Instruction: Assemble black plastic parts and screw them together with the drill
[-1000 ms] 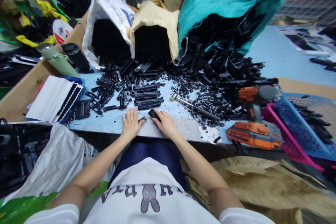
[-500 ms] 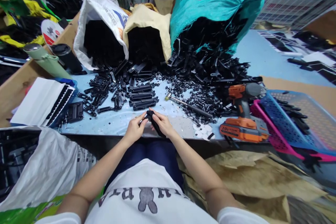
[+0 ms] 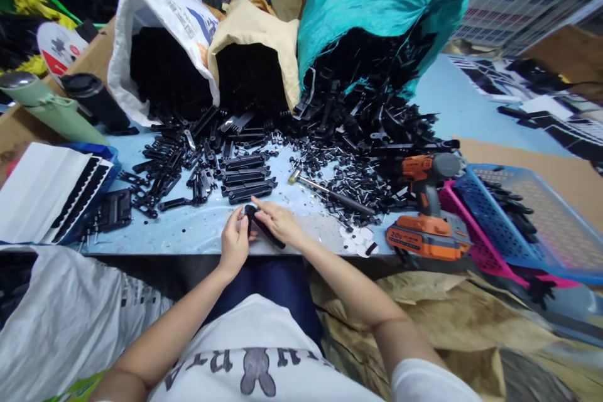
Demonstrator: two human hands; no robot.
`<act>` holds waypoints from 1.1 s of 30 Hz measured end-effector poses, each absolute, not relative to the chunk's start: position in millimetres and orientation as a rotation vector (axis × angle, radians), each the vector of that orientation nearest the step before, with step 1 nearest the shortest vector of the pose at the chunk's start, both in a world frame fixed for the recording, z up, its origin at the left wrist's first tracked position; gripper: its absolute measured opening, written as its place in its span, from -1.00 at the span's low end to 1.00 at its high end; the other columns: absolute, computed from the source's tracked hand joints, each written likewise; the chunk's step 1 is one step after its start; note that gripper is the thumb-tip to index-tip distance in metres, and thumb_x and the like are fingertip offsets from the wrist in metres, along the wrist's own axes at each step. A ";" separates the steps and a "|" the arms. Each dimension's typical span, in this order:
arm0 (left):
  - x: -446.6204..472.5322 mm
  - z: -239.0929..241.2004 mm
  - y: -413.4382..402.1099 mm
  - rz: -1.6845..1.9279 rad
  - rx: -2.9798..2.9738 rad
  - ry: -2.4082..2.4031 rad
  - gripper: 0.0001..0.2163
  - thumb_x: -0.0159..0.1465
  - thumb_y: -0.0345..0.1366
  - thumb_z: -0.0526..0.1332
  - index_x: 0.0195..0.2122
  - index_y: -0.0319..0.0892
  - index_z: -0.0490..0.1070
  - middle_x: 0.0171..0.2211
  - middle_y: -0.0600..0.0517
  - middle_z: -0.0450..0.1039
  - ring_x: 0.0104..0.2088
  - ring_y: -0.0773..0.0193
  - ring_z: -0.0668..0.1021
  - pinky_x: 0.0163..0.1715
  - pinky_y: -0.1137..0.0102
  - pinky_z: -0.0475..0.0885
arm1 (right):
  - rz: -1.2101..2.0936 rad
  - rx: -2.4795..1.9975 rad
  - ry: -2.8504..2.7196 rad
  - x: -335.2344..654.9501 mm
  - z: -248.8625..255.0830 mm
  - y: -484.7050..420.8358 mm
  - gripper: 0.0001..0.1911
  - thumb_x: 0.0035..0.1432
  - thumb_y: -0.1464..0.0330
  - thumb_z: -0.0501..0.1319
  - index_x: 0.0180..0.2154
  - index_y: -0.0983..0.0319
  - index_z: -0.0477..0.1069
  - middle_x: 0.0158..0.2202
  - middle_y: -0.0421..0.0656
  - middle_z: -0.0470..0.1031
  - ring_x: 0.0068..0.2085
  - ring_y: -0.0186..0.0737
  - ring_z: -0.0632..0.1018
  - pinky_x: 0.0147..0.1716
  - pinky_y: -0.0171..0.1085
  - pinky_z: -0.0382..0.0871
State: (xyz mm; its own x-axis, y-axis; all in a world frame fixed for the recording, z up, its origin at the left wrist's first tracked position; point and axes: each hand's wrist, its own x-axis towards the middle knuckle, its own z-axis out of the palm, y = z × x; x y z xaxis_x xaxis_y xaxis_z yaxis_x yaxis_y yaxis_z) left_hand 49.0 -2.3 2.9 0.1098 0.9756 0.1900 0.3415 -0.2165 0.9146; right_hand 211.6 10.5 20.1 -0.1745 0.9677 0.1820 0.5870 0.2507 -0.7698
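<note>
Both hands meet over the near edge of the light blue table (image 3: 198,235). My right hand (image 3: 277,223) grips a long black plastic part (image 3: 264,230) that slants down toward me. My left hand (image 3: 235,240) is closed with its fingertips pinched at the upper end of that part; what they pinch is too small to make out. Just beyond the hands lies a stack of similar black parts (image 3: 247,176). A small hammer (image 3: 330,193) rests to the right of them.
Three open sacks (image 3: 254,31) full of black parts stand at the back, spilling a heap (image 3: 372,132). An orange cordless drill (image 3: 426,213) and blue and pink baskets (image 3: 513,220) lie right. A green flask (image 3: 47,110), black cup and white sheets (image 3: 42,191) sit left.
My hands lifted off the tabletop and came together on the black part. The view has shifted a little, so everything sits lower and more to the left.
</note>
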 end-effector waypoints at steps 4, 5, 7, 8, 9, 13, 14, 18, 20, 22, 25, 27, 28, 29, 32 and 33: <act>27.1 -11.0 -7.7 1.044 2.067 1.434 -0.57 0.27 -0.24 0.08 0.16 -0.19 0.14 -0.03 -0.21 0.33 -0.01 0.07 0.44 -0.09 0.15 0.42 | 0.202 -1.708 -1.762 286.1 57.8 111.5 -0.61 0.24 0.24 0.06 0.06 0.23 0.32 0.01 -0.01 0.36 0.06 -0.10 0.32 0.07 -0.11 0.21; 21.5 -14.1 -9.0 1.041 2.215 1.418 -0.57 0.25 -0.26 0.10 0.15 -0.19 0.16 0.01 -0.23 0.30 0.07 0.01 0.37 0.00 0.08 0.34 | 0.073 -1.815 -1.671 305.3 71.1 141.5 -0.61 0.24 0.26 0.04 0.06 0.25 0.31 0.03 0.02 0.33 0.09 -0.07 0.28 0.08 -0.07 0.19; 13.0 -21.3 -10.9 1.063 2.448 1.353 -0.56 0.22 -0.31 0.13 0.14 -0.19 0.18 0.03 -0.23 0.30 0.13 -0.05 0.30 0.06 0.01 0.26 | -0.082 -2.038 -1.488 336.6 96.7 199.4 -0.58 0.22 0.30 0.06 0.08 0.32 0.26 0.07 0.10 0.25 0.12 0.03 0.22 0.06 0.04 0.17; 10.4 -25.2 -11.4 1.080 2.526 1.323 -0.55 0.21 -0.33 0.15 0.14 -0.18 0.18 0.02 -0.22 0.32 0.13 -0.06 0.31 0.06 0.02 0.26 | -0.083 -2.156 -1.378 347.3 107.2 225.3 -0.56 0.20 0.31 0.09 0.07 0.37 0.24 0.08 0.15 0.22 0.12 0.08 0.21 0.03 0.09 0.18; 9.0 -29.1 -11.7 1.092 2.580 1.300 -0.54 0.19 -0.33 0.16 0.14 -0.17 0.17 0.01 -0.21 0.34 0.12 -0.06 0.32 0.05 0.03 0.27 | -0.040 -2.274 -1.258 354.4 115.0 248.3 -0.50 0.15 0.31 0.13 0.09 0.42 0.20 0.10 0.20 0.18 0.12 0.13 0.21 0.00 0.13 0.19; 10.5 -38.8 -10.6 1.111 2.649 1.304 -0.45 0.15 -0.26 0.20 0.17 -0.19 0.14 0.00 -0.22 0.37 0.07 -0.07 0.38 -0.03 0.07 0.34 | 0.219 -2.588 -0.846 356.6 113.3 305.7 -0.14 0.00 0.27 0.27 0.24 0.42 -0.08 0.22 0.41 -0.20 0.10 0.29 0.23 -0.15 0.29 0.21; 11.2 -39.0 -10.1 1.115 2.660 1.311 -0.43 0.14 -0.25 0.21 0.18 -0.21 0.13 0.00 -0.23 0.37 0.06 -0.08 0.38 -0.03 0.07 0.35 | 0.197 -2.616 -0.813 354.2 106.0 312.1 -0.17 0.06 0.28 0.22 0.25 0.37 -0.12 0.23 0.42 -0.28 0.11 0.29 0.23 -0.17 0.34 0.18; 11.8 -35.7 -8.0 1.108 2.672 1.325 -0.42 0.13 -0.25 0.20 0.19 -0.21 0.12 0.00 -0.22 0.38 0.07 -0.06 0.39 -0.02 0.07 0.34 | -0.136 -2.635 -0.920 352.0 74.2 315.0 -0.46 0.26 0.47 -0.16 0.26 0.22 -0.07 0.27 0.31 -0.25 0.13 0.22 0.22 -0.14 0.37 0.10; 11.0 -34.9 -7.0 1.101 2.661 1.317 -0.43 0.14 -0.25 0.19 0.18 -0.21 0.13 0.02 -0.22 0.37 0.08 -0.05 0.38 -0.01 0.08 0.33 | -0.236 -2.660 -1.009 360.0 66.4 305.2 -0.43 0.24 0.54 -0.21 0.27 0.20 -0.07 0.26 0.28 -0.13 0.10 0.21 0.27 -0.18 0.28 0.20; 10.1 -34.9 -6.6 1.113 2.658 1.300 -0.45 0.15 -0.26 0.19 0.17 -0.23 0.15 0.02 -0.22 0.37 0.09 -0.04 0.36 0.01 0.08 0.32 | -0.292 -2.708 -1.127 373.2 64.1 285.3 -0.42 0.22 0.54 -0.16 0.27 0.18 -0.06 0.24 0.27 -0.04 0.03 0.20 0.33 -0.24 0.18 0.26; 8.8 -31.7 -7.1 1.132 2.627 1.315 -0.50 0.17 -0.31 0.17 0.15 -0.26 0.16 0.01 -0.22 0.37 0.10 -0.01 0.35 0.05 0.08 0.26 | -0.416 -2.756 -1.404 394.8 62.7 232.7 -0.37 0.19 0.50 -0.01 0.27 0.11 -0.07 0.23 0.25 0.01 -0.04 0.17 0.38 -0.23 0.13 0.27; 9.1 -24.9 -5.8 1.095 2.582 1.353 -0.55 0.20 -0.34 0.13 0.13 -0.25 0.19 0.03 -0.21 0.36 0.12 0.00 0.32 0.10 0.04 0.19 | -0.456 -2.790 -1.531 406.0 59.8 187.6 -0.28 0.14 0.49 0.08 0.28 0.11 -0.14 0.18 0.25 0.09 -0.07 0.14 0.40 -0.21 0.10 0.28; 10.0 -20.2 -4.0 1.039 2.580 1.342 -0.57 0.21 -0.35 0.11 0.12 -0.23 0.20 0.05 -0.20 0.34 0.14 -0.01 0.30 0.13 -0.01 0.12 | -0.434 -2.813 -1.572 410.2 58.1 165.0 -0.22 0.11 0.48 0.12 0.29 0.12 -0.19 0.16 0.25 0.13 -0.08 0.13 0.41 -0.21 0.07 0.29; 11.7 -14.9 -1.3 0.956 2.600 1.290 -0.59 0.22 -0.35 0.10 0.12 -0.20 0.22 0.07 -0.18 0.33 0.16 -0.02 0.26 0.15 -0.06 0.04 | -0.396 -2.832 -1.609 413.6 56.9 144.0 -0.16 0.08 0.46 0.16 0.29 0.14 -0.23 0.15 0.24 0.14 -0.08 0.13 0.41 -0.21 0.04 0.30; 22.1 -0.3 11.4 0.631 2.767 0.917 -0.64 0.24 -0.34 0.09 0.08 -0.10 0.27 0.02 -0.11 0.37 0.14 0.00 0.29 0.16 -0.15 -0.12 | -0.350 -2.762 -1.754 419.3 60.6 96.0 -0.09 0.00 0.39 0.22 0.29 0.22 -0.22 0.22 0.20 0.01 0.03 0.16 0.32 -0.15 0.02 0.29; 26.8 3.1 16.1 0.528 2.821 0.802 -0.67 0.25 -0.36 0.07 0.05 -0.09 0.30 -0.05 -0.08 0.42 0.06 0.05 0.36 0.16 -0.14 -0.11 | -0.398 -2.695 -1.790 419.7 65.1 85.3 -0.14 0.01 0.37 0.21 0.28 0.24 -0.16 0.25 0.17 -0.03 0.06 0.16 0.28 -0.11 0.02 0.27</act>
State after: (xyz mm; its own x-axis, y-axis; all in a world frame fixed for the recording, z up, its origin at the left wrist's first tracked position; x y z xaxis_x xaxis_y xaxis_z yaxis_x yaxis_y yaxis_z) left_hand 26.8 16.1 3.1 0.7936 0.5349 0.2900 0.4777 -0.8429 0.2474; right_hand 419.7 85.3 65.1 0.3694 0.9192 0.1363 0.8903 -0.3921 0.2314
